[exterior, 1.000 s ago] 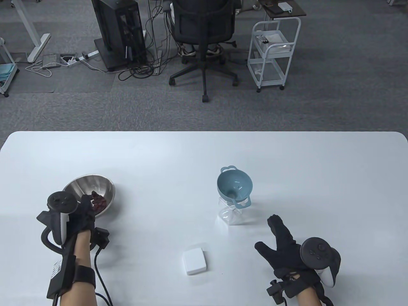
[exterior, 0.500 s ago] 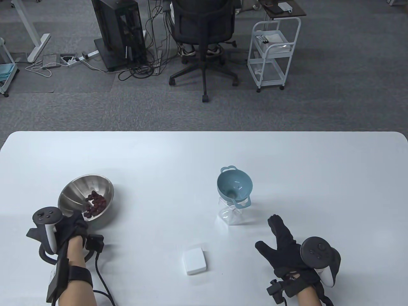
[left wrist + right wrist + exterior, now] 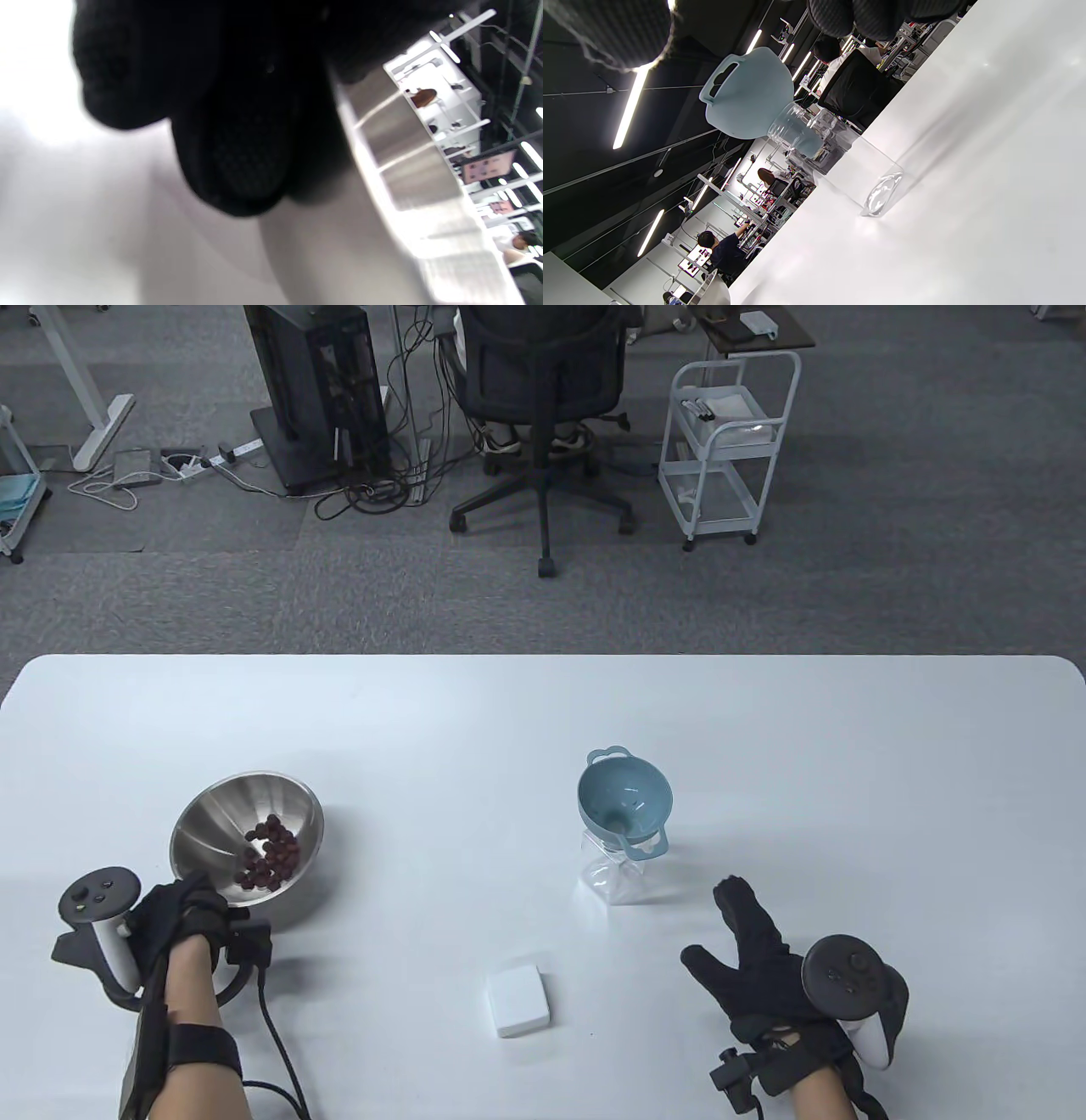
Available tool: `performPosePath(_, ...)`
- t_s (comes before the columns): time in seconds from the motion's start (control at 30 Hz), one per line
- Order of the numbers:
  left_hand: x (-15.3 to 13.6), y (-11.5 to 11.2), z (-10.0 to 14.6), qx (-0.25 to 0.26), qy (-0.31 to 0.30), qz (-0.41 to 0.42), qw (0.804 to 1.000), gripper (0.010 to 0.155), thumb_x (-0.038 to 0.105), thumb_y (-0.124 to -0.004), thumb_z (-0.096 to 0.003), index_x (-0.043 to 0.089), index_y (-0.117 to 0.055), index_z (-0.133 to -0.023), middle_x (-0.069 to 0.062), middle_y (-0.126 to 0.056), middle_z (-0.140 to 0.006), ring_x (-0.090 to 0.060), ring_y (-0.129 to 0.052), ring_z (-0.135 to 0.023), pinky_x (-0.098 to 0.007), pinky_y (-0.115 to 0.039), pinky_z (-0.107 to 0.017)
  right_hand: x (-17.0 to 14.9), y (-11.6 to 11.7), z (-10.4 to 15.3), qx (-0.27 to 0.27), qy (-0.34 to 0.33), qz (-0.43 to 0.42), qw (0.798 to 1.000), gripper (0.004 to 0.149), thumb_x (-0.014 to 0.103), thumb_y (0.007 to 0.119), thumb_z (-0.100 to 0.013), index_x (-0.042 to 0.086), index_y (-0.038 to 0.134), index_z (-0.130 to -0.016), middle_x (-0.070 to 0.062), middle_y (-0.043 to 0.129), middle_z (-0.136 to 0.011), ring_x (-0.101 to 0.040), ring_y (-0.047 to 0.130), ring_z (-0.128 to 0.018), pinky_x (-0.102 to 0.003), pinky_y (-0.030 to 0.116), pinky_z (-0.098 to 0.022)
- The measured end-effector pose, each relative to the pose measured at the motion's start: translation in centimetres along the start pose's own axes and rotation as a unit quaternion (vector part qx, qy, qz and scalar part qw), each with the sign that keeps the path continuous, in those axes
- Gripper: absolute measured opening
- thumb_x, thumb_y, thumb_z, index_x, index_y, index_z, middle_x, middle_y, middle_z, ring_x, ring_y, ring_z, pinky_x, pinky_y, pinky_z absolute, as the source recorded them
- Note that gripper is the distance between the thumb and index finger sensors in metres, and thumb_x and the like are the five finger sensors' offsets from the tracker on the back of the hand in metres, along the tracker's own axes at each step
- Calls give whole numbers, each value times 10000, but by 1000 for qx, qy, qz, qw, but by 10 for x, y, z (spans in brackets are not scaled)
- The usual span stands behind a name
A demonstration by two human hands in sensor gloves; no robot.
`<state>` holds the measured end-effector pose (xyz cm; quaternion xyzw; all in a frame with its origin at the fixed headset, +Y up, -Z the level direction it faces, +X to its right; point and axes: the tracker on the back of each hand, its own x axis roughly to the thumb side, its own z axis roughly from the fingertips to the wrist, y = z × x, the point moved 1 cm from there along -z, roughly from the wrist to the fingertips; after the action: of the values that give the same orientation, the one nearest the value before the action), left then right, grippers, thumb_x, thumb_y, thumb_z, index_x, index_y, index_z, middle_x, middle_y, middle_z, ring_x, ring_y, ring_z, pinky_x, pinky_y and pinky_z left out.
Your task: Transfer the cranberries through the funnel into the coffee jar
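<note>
A steel bowl [image 3: 222,824] with dark red cranberries [image 3: 271,855] stands at the table's left, tipped so its opening faces me. My left hand [image 3: 197,901] grips its near rim; in the left wrist view its gloved fingers [image 3: 237,127] lie against the bowl's shiny wall [image 3: 403,140]. A pale blue funnel [image 3: 625,800] sits in the mouth of a clear empty jar [image 3: 612,881] at centre right. My right hand [image 3: 713,925] rests open on the table just right of the jar, touching nothing. The right wrist view shows the funnel [image 3: 751,97] and jar [image 3: 852,173].
A small white square lid [image 3: 517,1003] lies near the table's front edge, between my hands. An office chair [image 3: 543,398] and a white cart [image 3: 730,449] stand on the floor beyond the far edge of the white table [image 3: 509,712].
My left hand has drawn back toward the near left edge while holding the bowl's rim. The bowl has tipped up and shifted slightly right, showing the cranberries. The right hand has not moved.
</note>
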<state>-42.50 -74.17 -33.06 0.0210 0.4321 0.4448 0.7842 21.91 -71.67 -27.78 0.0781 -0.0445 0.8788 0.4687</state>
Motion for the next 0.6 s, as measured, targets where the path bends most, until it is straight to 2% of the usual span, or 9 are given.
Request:
performPosePath(0.27,59,1,38,-7,-101,-26,995,314,306,-771,-605,98,-895,-806,-115,-1059,-705,-84,-1197,-283,-191,-996,-172,-1,-1,0,-3,0,-4,1000,948,618,819,-421,65,374,-1049,-205,534,-1108,-460,614,-984,-553,582,-675)
performPosePath(0.6,137,-21,100,-33,-224,-43,973,310,305,-766,-613,114,-877,-832,-113,-1044,-742,-104,-1203,-321,-201,-1020,-210,-1,-3,1,-7,-1,-9,1000,944,617,817,-422,63,379,-1048,-204,539,-1106,-459,617,-983,-552,584,-675)
